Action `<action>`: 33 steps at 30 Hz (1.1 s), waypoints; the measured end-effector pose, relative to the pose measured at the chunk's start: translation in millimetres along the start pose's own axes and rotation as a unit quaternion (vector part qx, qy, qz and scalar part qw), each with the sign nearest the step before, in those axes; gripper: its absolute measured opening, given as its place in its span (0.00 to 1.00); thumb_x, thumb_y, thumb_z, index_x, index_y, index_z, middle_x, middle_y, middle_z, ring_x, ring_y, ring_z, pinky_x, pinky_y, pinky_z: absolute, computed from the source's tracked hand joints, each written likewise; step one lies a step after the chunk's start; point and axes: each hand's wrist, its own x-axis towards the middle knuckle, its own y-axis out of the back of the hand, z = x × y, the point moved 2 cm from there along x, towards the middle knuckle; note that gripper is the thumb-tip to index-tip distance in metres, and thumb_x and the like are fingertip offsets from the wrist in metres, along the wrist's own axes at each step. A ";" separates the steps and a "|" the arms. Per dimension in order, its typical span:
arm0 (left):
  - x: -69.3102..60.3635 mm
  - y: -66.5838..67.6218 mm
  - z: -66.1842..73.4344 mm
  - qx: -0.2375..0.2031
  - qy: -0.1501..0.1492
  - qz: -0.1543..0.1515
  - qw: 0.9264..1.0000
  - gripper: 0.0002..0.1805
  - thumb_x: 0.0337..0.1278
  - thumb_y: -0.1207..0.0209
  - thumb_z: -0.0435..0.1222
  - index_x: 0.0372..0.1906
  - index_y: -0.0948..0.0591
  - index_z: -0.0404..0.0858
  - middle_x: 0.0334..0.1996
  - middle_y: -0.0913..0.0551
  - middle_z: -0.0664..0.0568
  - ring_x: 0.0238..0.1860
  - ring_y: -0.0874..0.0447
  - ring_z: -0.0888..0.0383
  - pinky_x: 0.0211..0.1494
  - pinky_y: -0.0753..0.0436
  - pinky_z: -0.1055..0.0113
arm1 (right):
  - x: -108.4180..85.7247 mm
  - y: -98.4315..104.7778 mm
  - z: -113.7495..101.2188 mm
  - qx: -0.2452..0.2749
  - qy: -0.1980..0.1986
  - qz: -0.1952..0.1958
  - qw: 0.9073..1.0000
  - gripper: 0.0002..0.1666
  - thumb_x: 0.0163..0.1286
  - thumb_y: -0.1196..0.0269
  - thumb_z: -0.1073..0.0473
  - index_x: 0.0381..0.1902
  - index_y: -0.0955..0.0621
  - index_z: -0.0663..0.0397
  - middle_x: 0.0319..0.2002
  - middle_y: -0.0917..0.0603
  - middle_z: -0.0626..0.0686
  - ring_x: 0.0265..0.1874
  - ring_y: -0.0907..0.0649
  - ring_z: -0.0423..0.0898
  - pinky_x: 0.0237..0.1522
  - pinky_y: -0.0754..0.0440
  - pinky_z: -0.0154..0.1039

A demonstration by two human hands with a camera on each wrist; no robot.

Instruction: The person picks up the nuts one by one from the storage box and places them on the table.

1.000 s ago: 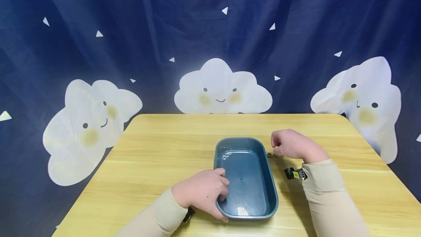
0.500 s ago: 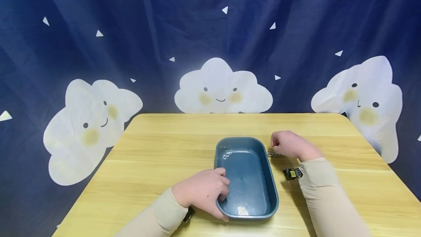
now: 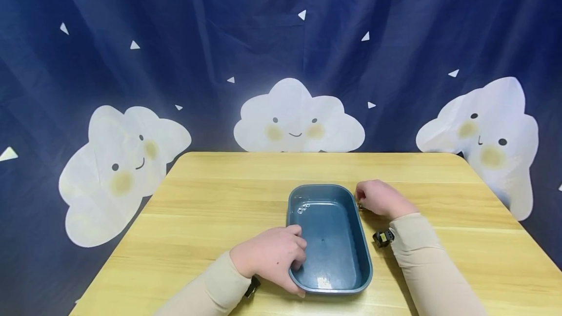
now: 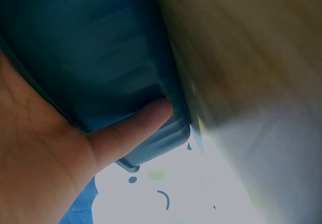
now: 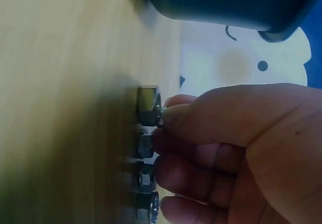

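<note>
A dark blue-green plastic tray (image 3: 325, 247) rests on the table. My left hand (image 3: 272, 257) grips its near left side, fingers curled over the rim; in the left wrist view the thumb (image 4: 136, 131) lies along the wall. Several small shiny nuts (image 3: 303, 208) lie inside, at the far left corner. Beyond the tray's right wall, my right hand (image 3: 382, 198) is low over the table. In the right wrist view its thumb and finger pinch a small metal nut (image 5: 161, 116), against a larger hex nut (image 5: 147, 106). More nuts (image 5: 146, 174) stand in a row under the other fingers.
The light wooden table (image 3: 210, 199) extends around the tray on all sides. Behind it hangs a dark blue curtain (image 3: 263, 23) printed with white clouds. A small black wrist camera (image 3: 383, 238) sits under the right sleeve.
My right hand has moved slightly left and nearer, closer to the tray's right wall, and now covers most of the nut row in the head view. The left hand and tray stay put.
</note>
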 end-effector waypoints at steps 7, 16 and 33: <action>0.4 1.1 0.1 0.001 0.000 -0.002 1.000 0.28 0.33 0.29 0.68 0.12 0.31 0.56 0.20 0.40 0.72 0.29 0.43 0.66 0.33 0.42 0.79 | 0.9 1.0 -4.3 -0.012 -0.006 -0.005 1.000 0.10 0.62 0.40 0.69 0.29 0.20 0.48 0.28 0.20 0.45 0.28 0.23 0.45 0.37 0.23 0.47; 0.1 0.5 0.0 0.003 0.001 -0.005 1.000 0.28 0.33 0.29 0.68 0.13 0.30 0.56 0.20 0.39 0.72 0.30 0.42 0.65 0.34 0.41 0.79 | -0.3 4.1 -5.5 -0.011 -0.019 -0.003 1.000 0.09 0.64 0.41 0.68 0.30 0.19 0.46 0.30 0.19 0.45 0.30 0.22 0.46 0.39 0.22 0.49; -0.1 -2.1 -0.6 -0.001 0.003 -0.003 1.000 0.28 0.34 0.29 0.68 0.13 0.31 0.56 0.21 0.39 0.72 0.30 0.42 0.65 0.33 0.41 0.79 | -10.3 42.4 -31.9 0.002 -0.018 0.031 0.999 0.06 0.65 0.41 0.62 0.31 0.19 0.46 0.26 0.22 0.44 0.26 0.24 0.44 0.34 0.26 0.45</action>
